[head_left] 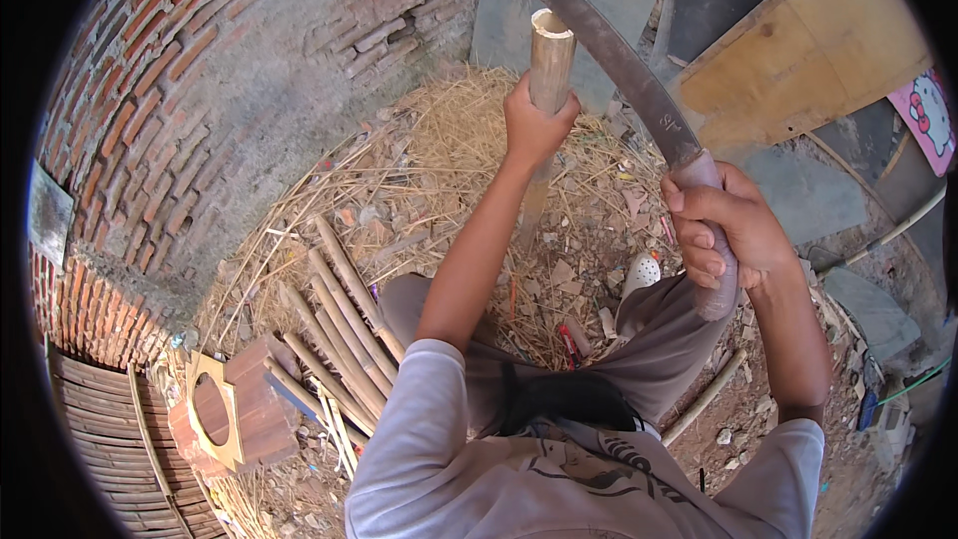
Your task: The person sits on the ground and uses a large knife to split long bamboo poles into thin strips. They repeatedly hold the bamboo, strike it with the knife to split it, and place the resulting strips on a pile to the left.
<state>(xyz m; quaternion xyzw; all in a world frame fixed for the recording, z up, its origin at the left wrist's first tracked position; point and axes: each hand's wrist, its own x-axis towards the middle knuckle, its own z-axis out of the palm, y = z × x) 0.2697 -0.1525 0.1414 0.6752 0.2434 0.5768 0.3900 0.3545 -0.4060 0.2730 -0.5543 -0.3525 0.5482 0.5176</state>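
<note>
My left hand [540, 123] is wrapped round an upright bamboo pole [552, 65], just below its hollow, pale-rimmed top end. The pole's lower part shows below my fist, down toward the littered ground. In my right hand [733, 225] is a machete [629, 70], held by its thick, light-coloured handle. Its long dark blade slants up and to the left, curving at the tip, and in this view passes close to the pole's top right side. Whether blade and bamboo touch, I cannot tell.
Several cut bamboo poles [344, 324] lie left of my legs. Straw [449, 130] and broken rubble cover the ground. A brick wall [180, 70] rises at the left. Boards [798, 50] lean at the far right. A wooden piece with an oval hole [212, 409] lies lower left.
</note>
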